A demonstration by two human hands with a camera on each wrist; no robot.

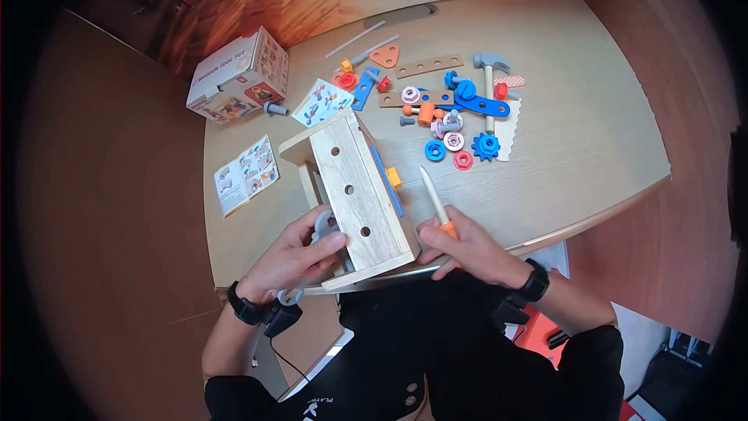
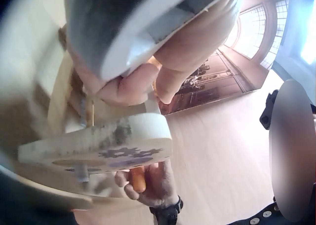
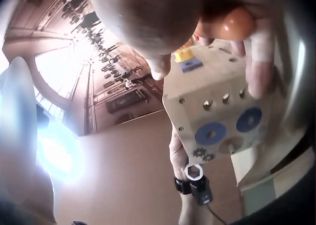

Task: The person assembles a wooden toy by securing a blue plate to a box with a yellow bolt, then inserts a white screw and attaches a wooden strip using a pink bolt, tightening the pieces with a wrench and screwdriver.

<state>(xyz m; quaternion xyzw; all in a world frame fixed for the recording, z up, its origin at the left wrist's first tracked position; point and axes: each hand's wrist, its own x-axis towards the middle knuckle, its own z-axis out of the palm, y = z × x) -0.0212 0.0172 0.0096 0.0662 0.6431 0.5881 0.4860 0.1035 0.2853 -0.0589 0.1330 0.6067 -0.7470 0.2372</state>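
Beneath the left hand [image 1: 300,248] and the right hand [image 1: 467,248], a pale wood-grained tabletop [image 1: 592,171] is spread. Between the hands, a pale wooden box-shaped frame with three round holes [image 1: 350,206] is tilted; its near-left edge is met by the left thumb, while whether it is touched by the right fingers cannot be told. Well beyond the left hand, a white printed cardboard carton [image 1: 234,70] is set. Well beyond the right hand, a toy hammer with a grey-blue head [image 1: 488,82] is laid among loose parts. By the curled right fingers an orange-handled screwdriver with a cream pointed shaft [image 1: 433,195] is gripped, its tip pointed away from the body. By the left fingers a grey ring-ended plastic spanner [image 1: 322,222] is held, one ring emerging near the wrist. On the frame's side nearest the right hand, a flat blue strip [image 1: 398,204] and a small yellow block [image 1: 393,178] are seen.
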